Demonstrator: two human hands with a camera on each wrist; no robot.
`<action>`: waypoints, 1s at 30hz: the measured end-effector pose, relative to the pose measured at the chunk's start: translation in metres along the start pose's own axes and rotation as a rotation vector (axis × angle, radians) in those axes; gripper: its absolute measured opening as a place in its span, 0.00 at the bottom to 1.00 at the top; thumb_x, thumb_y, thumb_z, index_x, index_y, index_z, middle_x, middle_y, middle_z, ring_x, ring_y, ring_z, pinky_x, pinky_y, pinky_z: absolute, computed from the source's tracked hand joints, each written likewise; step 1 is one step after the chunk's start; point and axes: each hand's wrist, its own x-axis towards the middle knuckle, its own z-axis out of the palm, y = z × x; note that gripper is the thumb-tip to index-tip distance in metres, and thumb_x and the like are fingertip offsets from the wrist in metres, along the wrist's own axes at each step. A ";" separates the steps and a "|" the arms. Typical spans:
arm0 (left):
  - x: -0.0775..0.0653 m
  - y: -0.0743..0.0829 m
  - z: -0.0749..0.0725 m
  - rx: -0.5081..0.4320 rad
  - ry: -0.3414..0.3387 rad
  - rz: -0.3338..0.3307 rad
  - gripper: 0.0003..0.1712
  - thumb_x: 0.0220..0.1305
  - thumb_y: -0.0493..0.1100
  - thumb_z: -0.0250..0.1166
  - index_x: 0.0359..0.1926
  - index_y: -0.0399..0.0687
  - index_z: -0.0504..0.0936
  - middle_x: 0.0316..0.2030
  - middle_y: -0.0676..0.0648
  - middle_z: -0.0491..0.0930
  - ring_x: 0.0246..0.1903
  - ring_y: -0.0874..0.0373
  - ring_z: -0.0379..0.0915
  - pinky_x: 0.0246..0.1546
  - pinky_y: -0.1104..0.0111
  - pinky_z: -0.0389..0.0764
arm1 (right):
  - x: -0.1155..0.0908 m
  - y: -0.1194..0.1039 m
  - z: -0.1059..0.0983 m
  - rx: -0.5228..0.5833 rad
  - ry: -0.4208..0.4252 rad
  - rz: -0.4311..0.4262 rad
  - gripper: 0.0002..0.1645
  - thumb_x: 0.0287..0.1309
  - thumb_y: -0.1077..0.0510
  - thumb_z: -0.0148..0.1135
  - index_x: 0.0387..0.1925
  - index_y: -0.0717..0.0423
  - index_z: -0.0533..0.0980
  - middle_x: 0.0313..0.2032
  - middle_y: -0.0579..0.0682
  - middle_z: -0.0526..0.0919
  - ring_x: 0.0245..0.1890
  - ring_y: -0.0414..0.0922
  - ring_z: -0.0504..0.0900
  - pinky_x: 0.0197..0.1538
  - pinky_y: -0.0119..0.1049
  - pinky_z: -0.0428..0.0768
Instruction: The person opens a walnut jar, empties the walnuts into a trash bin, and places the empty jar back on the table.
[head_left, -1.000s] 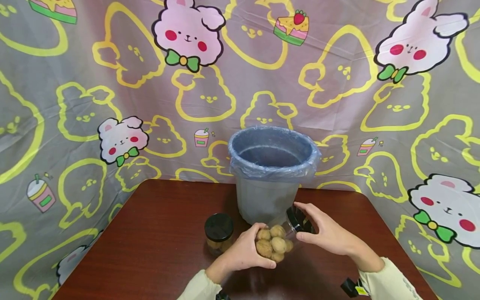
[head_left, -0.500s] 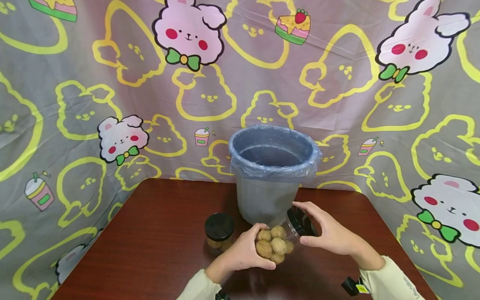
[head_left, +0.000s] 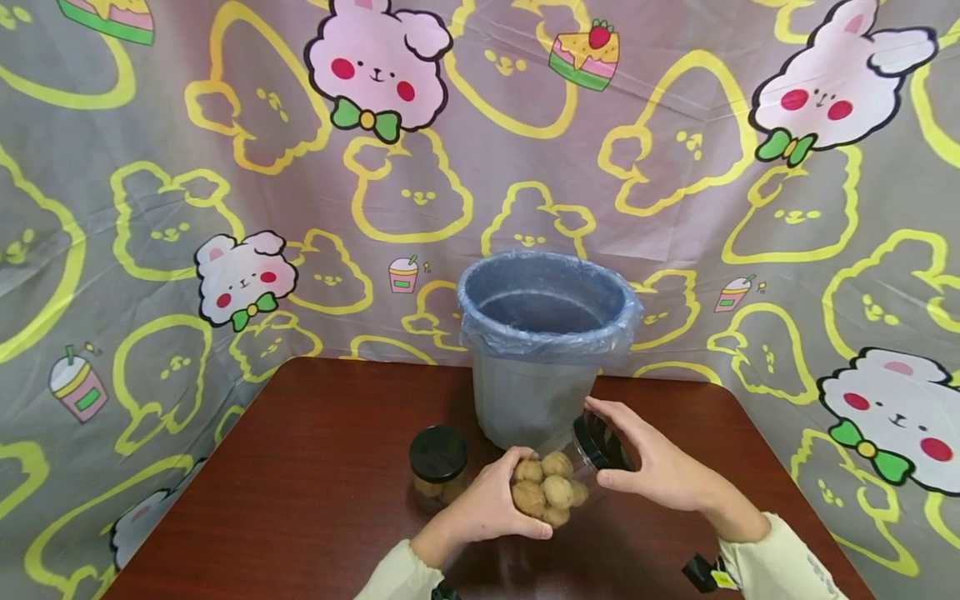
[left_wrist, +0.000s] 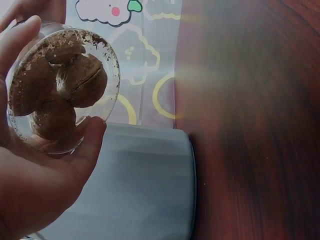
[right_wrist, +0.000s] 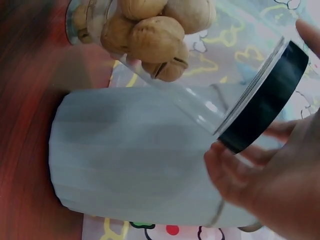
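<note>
A clear jar holding several walnuts is tilted above the table, its black lid at the upper right. My left hand grips the jar round its bottom end, where the walnuts have gathered. In the left wrist view, walnuts and brown crumbs show through the base. My right hand holds the lid by its edge, thumb on the near side and fingers on the far side. The lid sits on the jar's mouth. Left of my left hand, a second black-lidded jar stands upright with brown contents.
Behind the hands stands a grey bin with a blue plastic liner folded over its rim. The dark reddish wooden table ends at a patterned curtain.
My right thumb and fingers have shifted slightly on the lid. The left hand, both jars and the bin keep their places.
</note>
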 end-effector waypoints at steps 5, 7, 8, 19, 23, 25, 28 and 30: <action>0.000 0.000 0.000 0.006 0.019 -0.005 0.49 0.34 0.51 0.80 0.58 0.46 0.65 0.43 0.55 0.74 0.39 0.65 0.73 0.41 0.70 0.74 | 0.001 -0.003 0.001 -0.060 0.020 0.096 0.42 0.56 0.50 0.66 0.68 0.53 0.58 0.57 0.47 0.68 0.57 0.47 0.69 0.56 0.41 0.70; 0.000 0.000 0.000 0.018 0.021 -0.009 0.49 0.34 0.52 0.80 0.58 0.46 0.66 0.43 0.55 0.74 0.39 0.65 0.72 0.41 0.70 0.74 | 0.001 -0.004 0.001 -0.061 0.018 0.095 0.42 0.55 0.50 0.66 0.67 0.55 0.59 0.55 0.46 0.69 0.54 0.46 0.71 0.54 0.43 0.72; 0.000 0.000 0.000 0.021 0.020 -0.010 0.49 0.34 0.52 0.80 0.58 0.47 0.66 0.43 0.55 0.74 0.39 0.65 0.72 0.41 0.70 0.74 | 0.001 -0.004 0.001 -0.054 0.017 0.089 0.42 0.55 0.49 0.66 0.67 0.55 0.59 0.55 0.46 0.69 0.53 0.46 0.71 0.53 0.43 0.73; -0.001 0.002 -0.003 0.011 0.002 0.011 0.50 0.34 0.51 0.80 0.58 0.45 0.65 0.43 0.55 0.74 0.39 0.65 0.73 0.42 0.70 0.74 | 0.001 0.001 -0.003 0.043 -0.007 -0.048 0.45 0.51 0.55 0.69 0.68 0.47 0.57 0.61 0.45 0.65 0.58 0.43 0.67 0.59 0.33 0.66; -0.001 0.003 -0.003 0.013 -0.001 0.017 0.49 0.34 0.51 0.80 0.58 0.45 0.65 0.43 0.55 0.74 0.39 0.65 0.73 0.42 0.70 0.74 | 0.000 0.002 -0.002 0.042 -0.008 -0.072 0.48 0.50 0.56 0.70 0.69 0.48 0.55 0.63 0.48 0.62 0.59 0.43 0.65 0.60 0.30 0.63; -0.002 0.003 -0.002 0.013 0.001 0.013 0.50 0.34 0.51 0.80 0.58 0.45 0.65 0.43 0.55 0.74 0.39 0.65 0.73 0.42 0.70 0.74 | 0.000 0.001 -0.001 0.028 0.000 -0.067 0.49 0.50 0.55 0.70 0.70 0.49 0.55 0.63 0.50 0.61 0.59 0.43 0.65 0.59 0.32 0.65; -0.001 0.003 -0.002 0.012 0.005 0.008 0.50 0.35 0.52 0.80 0.59 0.44 0.65 0.43 0.55 0.74 0.39 0.65 0.73 0.42 0.70 0.74 | 0.000 0.001 0.001 0.006 0.020 -0.034 0.48 0.51 0.53 0.69 0.70 0.48 0.55 0.62 0.51 0.63 0.57 0.45 0.67 0.55 0.35 0.70; -0.001 0.003 -0.002 0.015 0.007 0.008 0.50 0.35 0.52 0.80 0.59 0.44 0.65 0.43 0.55 0.74 0.39 0.65 0.72 0.42 0.70 0.74 | 0.000 0.000 0.002 -0.005 0.029 -0.005 0.46 0.52 0.52 0.69 0.69 0.48 0.56 0.60 0.49 0.65 0.55 0.45 0.69 0.53 0.36 0.72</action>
